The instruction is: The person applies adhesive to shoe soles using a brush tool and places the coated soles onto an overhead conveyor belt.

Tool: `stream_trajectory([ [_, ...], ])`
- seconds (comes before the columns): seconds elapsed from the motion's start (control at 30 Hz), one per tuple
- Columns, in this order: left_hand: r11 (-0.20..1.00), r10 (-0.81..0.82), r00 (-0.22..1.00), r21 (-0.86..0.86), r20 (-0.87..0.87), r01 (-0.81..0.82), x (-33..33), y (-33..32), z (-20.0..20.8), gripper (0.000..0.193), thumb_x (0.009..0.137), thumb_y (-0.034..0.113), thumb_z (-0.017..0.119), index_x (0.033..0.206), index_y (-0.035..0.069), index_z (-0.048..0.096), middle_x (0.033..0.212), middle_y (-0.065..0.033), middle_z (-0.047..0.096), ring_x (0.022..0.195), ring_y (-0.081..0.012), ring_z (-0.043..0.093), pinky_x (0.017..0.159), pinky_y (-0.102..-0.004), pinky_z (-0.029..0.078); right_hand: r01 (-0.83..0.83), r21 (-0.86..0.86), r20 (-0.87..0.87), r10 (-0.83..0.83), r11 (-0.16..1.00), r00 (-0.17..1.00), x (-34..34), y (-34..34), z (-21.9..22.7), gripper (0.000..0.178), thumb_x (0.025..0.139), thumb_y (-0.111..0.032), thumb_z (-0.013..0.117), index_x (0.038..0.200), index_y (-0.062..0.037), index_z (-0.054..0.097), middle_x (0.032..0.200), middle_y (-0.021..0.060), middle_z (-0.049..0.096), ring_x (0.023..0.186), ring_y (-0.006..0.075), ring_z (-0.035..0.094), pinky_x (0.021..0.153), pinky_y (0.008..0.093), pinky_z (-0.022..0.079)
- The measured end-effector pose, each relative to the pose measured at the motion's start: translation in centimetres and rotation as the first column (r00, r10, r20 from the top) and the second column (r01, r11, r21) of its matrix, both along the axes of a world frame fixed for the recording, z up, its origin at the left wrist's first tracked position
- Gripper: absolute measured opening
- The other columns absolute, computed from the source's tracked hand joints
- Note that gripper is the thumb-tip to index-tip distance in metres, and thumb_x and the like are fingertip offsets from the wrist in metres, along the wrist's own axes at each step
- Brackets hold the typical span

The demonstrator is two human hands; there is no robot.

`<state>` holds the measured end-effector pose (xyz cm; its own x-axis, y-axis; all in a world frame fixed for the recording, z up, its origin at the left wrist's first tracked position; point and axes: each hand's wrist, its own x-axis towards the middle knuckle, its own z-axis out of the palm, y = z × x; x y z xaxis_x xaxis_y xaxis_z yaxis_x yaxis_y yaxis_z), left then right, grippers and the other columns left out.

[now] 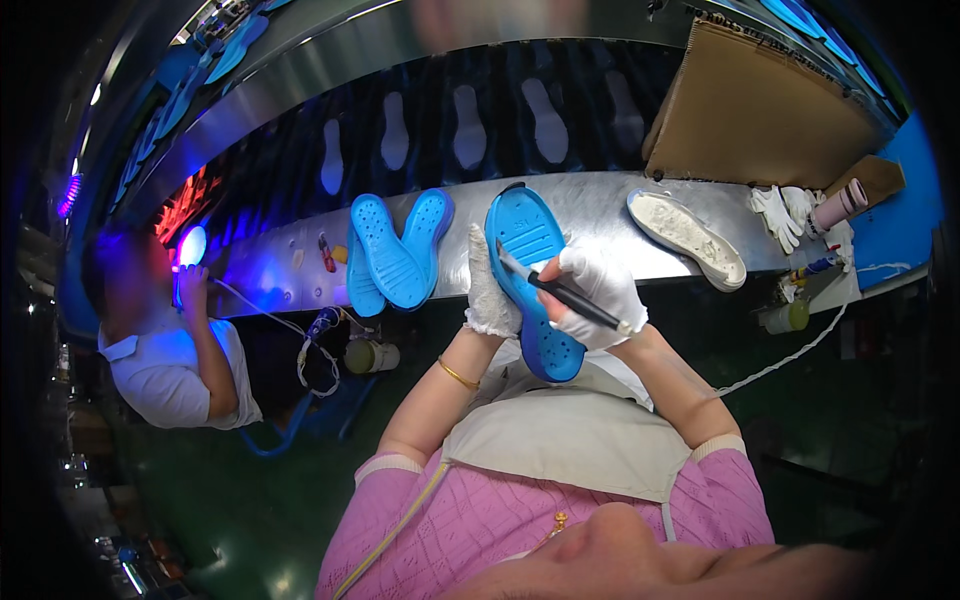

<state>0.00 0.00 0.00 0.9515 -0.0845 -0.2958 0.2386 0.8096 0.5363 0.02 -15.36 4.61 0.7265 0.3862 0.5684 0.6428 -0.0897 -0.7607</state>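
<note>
My left hand (491, 292), in a white glove, grips a blue shoe sole (530, 236) along its left edge. The sole is tilted in front of me, its inner side with ridges and small holes facing up. In my right hand (600, 290), gloved in white with bare fingertips showing, is a slim black-handled brush (578, 302). Its tip touches or nearly touches the inside of the sole's left rim; fine contact is too small to tell. Left of my hands, several blue soles (395, 255) lie overlapping on the metal ledge (600, 205). To the right lies a whitish sole-shaped piece (690, 240).
Beyond the ledge, a dark conveyor (430, 100) carries several pale insole shapes (470, 128). At right stand a cardboard box (770, 100), white gloves (778, 217) and a pink cup (842, 204). A white cord (790, 360) hangs nearby. A co-worker (180, 350) sits at left.
</note>
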Motion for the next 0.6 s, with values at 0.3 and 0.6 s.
stream_trajectory([
  [0.3,0.967,-0.24,0.961,-0.058,0.139,0.25,-0.9,1.1,1.7,0.098,0.076,0.08,0.032,0.135,0.002,0.035,0.127,-0.0231,0.048,0.111,-0.0358,0.053,0.095,-0.0475,0.045,-0.048,-0.023,0.013,0.049,0.999,0.999,-1.9,-0.1,0.0,0.017,0.07,0.0,0.071,0.081,-0.0061,0.06,0.075,0.0066,0.062,0.065,0.018,0.06,0.061,0.0274,0.048],
  [0.6,0.861,-0.466,0.885,0.224,-0.013,0.457,-4.0,0.7,-1.8,0.095,0.076,0.079,0.028,0.139,0.008,0.028,0.128,-0.0152,0.047,0.114,-0.0262,0.052,0.096,-0.0403,0.044,-0.056,-0.045,-0.161,0.048,0.997,0.986,-2.7,-3.6,-2.2,0.015,0.075,0.001,0.069,0.082,-0.0046,0.057,0.081,0.0084,0.063,0.068,0.013,0.062,0.064,0.0249,0.05],
])
